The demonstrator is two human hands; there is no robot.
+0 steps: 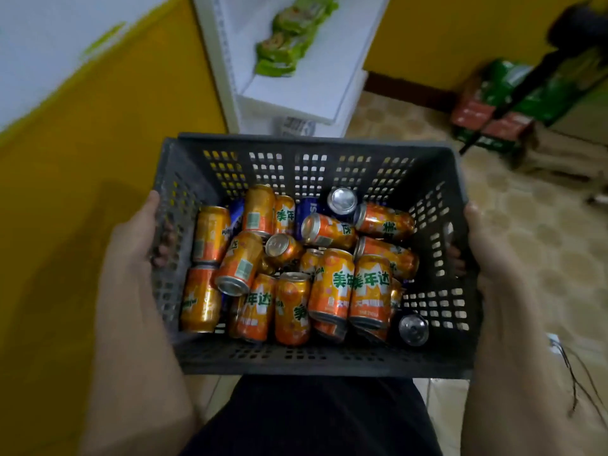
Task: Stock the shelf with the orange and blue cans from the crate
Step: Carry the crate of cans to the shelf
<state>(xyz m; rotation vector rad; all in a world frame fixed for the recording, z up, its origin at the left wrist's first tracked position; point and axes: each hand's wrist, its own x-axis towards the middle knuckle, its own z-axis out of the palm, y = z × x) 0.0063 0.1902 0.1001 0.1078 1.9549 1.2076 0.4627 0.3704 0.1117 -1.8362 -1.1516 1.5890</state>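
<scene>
The setting is a room with yellow walls and a patterned tiled floor (513, 258). A white shelf (296, 90) stands ahead, and one of its boards carries green packets (289, 41). Stacked green and red cartons (500, 106) sit on the floor at the right.

Fingers: the fingers of the left hand (138, 238) are hooked through the left wall of the crate (316, 360), with the thumb lying over the rim. The fingertips show through the holes. The right hand (487, 255) grips the right wall the same way. Both hands are clamped on the crate, which is carried clear of the floor in front of the body.

Contents: the orange cans (332, 284) lie jumbled across the crate bottom, most on their sides. The blue cans (307, 209) are largely buried beneath them, near the far wall. No can of either colour is visible on the shelf.

Step in hand: judged as transport of the full crate toward the shelf. Stocking has not begun.

Next move: the crate needs a stable resting place near the shelf, so that at least one hand is freed. Cans can then be lifted out singly and stood upright on a shelf board.
</scene>
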